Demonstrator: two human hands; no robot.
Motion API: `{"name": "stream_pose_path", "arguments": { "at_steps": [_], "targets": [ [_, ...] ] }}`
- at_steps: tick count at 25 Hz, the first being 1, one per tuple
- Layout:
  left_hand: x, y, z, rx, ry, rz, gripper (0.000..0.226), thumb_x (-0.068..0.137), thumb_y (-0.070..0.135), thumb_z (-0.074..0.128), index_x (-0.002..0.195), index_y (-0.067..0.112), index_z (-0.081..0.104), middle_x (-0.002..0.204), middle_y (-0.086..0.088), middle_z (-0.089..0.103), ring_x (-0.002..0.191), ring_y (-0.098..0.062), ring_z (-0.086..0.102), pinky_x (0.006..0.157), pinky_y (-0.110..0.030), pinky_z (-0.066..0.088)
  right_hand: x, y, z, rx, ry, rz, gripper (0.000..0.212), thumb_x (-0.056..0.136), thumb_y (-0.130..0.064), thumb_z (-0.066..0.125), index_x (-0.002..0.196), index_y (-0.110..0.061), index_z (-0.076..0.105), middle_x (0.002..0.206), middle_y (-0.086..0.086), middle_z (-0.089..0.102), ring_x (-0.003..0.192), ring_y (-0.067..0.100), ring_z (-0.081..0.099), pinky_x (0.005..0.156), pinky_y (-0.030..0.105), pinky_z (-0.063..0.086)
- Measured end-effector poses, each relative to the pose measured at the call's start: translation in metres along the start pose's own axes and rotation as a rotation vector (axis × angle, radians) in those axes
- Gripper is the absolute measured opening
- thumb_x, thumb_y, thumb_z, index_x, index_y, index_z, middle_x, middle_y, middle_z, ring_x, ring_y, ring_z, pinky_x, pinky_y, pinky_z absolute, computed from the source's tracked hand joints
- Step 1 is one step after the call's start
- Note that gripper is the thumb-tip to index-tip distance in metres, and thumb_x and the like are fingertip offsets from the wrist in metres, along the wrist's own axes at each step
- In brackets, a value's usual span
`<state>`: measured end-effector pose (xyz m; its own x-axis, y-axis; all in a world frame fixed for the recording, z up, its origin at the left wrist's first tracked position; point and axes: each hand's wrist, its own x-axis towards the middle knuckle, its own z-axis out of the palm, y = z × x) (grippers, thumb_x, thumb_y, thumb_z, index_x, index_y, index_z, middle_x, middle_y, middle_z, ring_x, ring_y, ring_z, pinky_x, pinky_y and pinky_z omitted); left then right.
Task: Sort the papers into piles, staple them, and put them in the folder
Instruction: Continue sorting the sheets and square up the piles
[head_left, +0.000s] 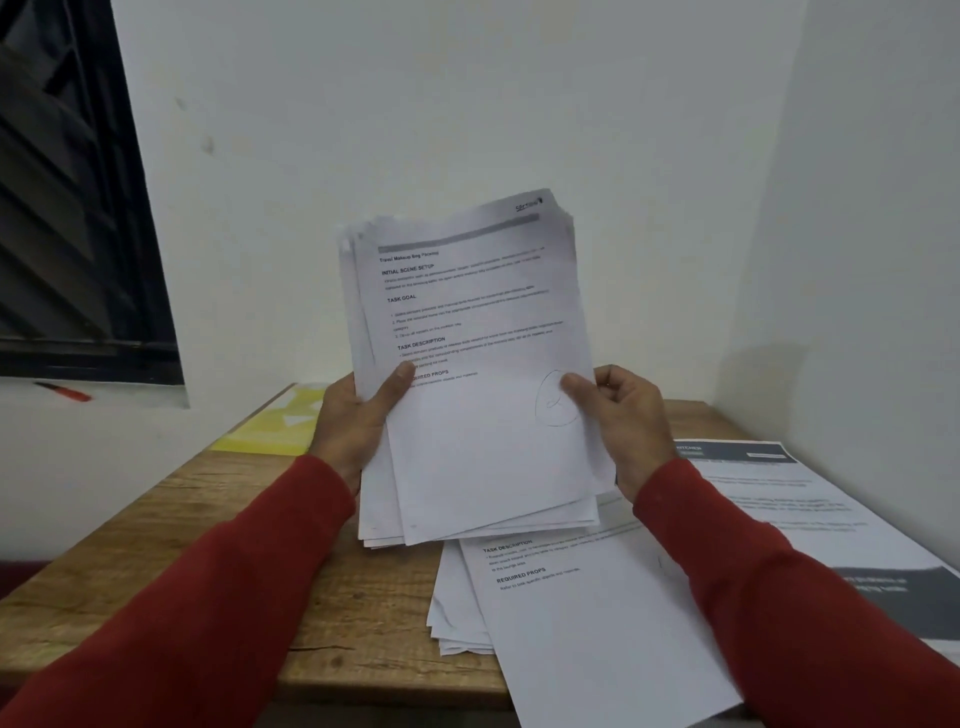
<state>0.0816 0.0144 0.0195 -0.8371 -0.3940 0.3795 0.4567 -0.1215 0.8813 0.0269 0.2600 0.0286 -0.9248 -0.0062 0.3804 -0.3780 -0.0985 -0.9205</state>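
Head view: the left hand (358, 415) and right hand (626, 415) each grasp a side of one upright stack of papers (467, 364), likely to read the top sheet for sorting. Two piles lie on the table (156, 561): one white (571, 623), one dark-banded (810, 519). One yellow folder (280, 423) lies behind.

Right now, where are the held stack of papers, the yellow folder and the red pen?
held stack of papers (483, 332): head view, printed top sheet.
yellow folder (275, 428): head view, cover at the table's far left.
red pen (65, 391): head view, barrel on the window ledge.
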Motion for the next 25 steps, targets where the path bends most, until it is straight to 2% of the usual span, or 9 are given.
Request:
{"name": "stream_pose_path", "arguments": {
  "at_steps": [3, 5, 8, 10, 14, 16, 20, 22, 25],
  "targets": [
    [0.000, 0.001, 0.000, -0.019, -0.003, 0.025, 0.015, 0.091, 0.018, 0.068, 0.105, 0.011, 0.071, 0.097, -0.002, 0.078, 0.084, -0.017, 0.074, 0.067, -0.028, 0.060, 0.014, -0.001, -0.012, 0.021, 0.057, -0.044, 0.005, 0.090, -0.016, 0.071, 0.090, -0.012, 0.074, 0.090, 0.008, 0.076, 0.079, 0.013, 0.069, 0.078, 0.027, 0.058],
    [0.002, 0.001, -0.003, -0.047, 0.024, 0.026, 0.015, 0.092, 0.017, 0.067, 0.104, 0.010, 0.070, 0.097, -0.004, 0.077, 0.083, -0.019, 0.074, 0.066, -0.029, 0.060, 0.033, 0.005, -0.032, 0.021, 0.281, -0.107, 0.006, 0.089, -0.017, 0.072, 0.094, -0.015, 0.075, 0.088, -0.001, 0.074, 0.080, 0.008, 0.065, 0.080, 0.021, 0.054],
    [0.006, 0.008, -0.009, -0.130, 0.041, 0.029, 0.023, 0.093, 0.019, 0.066, 0.114, 0.009, 0.068, 0.106, -0.008, 0.075, 0.092, -0.024, 0.072, 0.076, -0.036, 0.062, 0.053, 0.013, -0.080, -0.199, 0.679, -0.218, 0.010, 0.089, -0.019, 0.064, 0.086, -0.013, 0.071, 0.079, -0.006, 0.061, 0.074, 0.011, 0.052, 0.076, 0.027, 0.046],
    [0.006, 0.012, -0.010, -0.207, 0.009, 0.037, 0.028, 0.093, 0.021, 0.065, 0.119, 0.011, 0.066, 0.111, -0.006, 0.074, 0.096, -0.022, 0.072, 0.078, -0.036, 0.061, 0.055, 0.017, -0.100, -0.364, 0.770, -0.291, 0.013, 0.091, -0.016, 0.059, 0.080, -0.010, 0.064, 0.077, -0.001, 0.056, 0.075, 0.014, 0.048, 0.075, 0.031, 0.044],
    [0.008, 0.015, -0.015, -0.335, -0.052, 0.026, 0.032, 0.089, 0.030, 0.063, 0.118, 0.017, 0.069, 0.117, -0.003, 0.072, 0.105, -0.020, 0.070, 0.085, -0.035, 0.059, 0.050, 0.019, -0.073, -0.369, 0.560, -0.271, 0.024, 0.093, -0.012, 0.063, 0.114, -0.004, 0.072, 0.102, 0.006, 0.071, 0.096, 0.017, 0.062, 0.091, 0.025, 0.049],
    [0.010, 0.014, -0.017, -0.308, -0.049, -0.010, 0.037, 0.087, 0.036, 0.067, 0.119, 0.017, 0.069, 0.124, -0.007, 0.069, 0.112, -0.025, 0.067, 0.092, -0.040, 0.057, 0.041, 0.017, -0.046, -0.173, 0.374, -0.227, 0.019, 0.093, -0.007, 0.064, 0.110, -0.006, 0.072, 0.098, 0.005, 0.072, 0.091, 0.015, 0.063, 0.091, 0.028, 0.051],
    [0.011, 0.002, -0.012, -0.236, -0.023, -0.101, 0.030, 0.095, 0.024, 0.063, 0.123, 0.014, 0.066, 0.120, -0.007, 0.071, 0.106, -0.024, 0.070, 0.087, -0.040, 0.058, 0.013, 0.009, -0.011, 0.153, -0.010, -0.070, 0.016, 0.094, -0.006, 0.063, 0.108, -0.006, 0.072, 0.097, 0.007, 0.076, 0.081, 0.016, 0.070, 0.077, 0.030, 0.059],
    [0.011, -0.005, -0.010, -0.203, -0.049, -0.163, 0.032, 0.095, 0.022, 0.063, 0.125, 0.012, 0.064, 0.120, -0.010, 0.071, 0.110, -0.032, 0.068, 0.095, -0.048, 0.054, 0.002, 0.006, -0.002, 0.177, -0.101, -0.013, 0.017, 0.099, -0.014, 0.058, 0.107, -0.007, 0.071, 0.096, 0.006, 0.076, 0.080, 0.016, 0.070, 0.072, 0.030, 0.058],
    [0.009, -0.013, -0.006, -0.109, -0.041, -0.182, 0.027, 0.093, 0.021, 0.066, 0.118, 0.010, 0.068, 0.112, -0.011, 0.074, 0.104, -0.034, 0.070, 0.091, -0.049, 0.056, -0.004, 0.003, 0.002, 0.138, -0.169, 0.090, 0.042, 0.102, -0.047, 0.043, 0.108, -0.015, 0.070, 0.102, -0.001, 0.075, 0.090, 0.012, 0.071, 0.081, 0.030, 0.057]
  ]
}}
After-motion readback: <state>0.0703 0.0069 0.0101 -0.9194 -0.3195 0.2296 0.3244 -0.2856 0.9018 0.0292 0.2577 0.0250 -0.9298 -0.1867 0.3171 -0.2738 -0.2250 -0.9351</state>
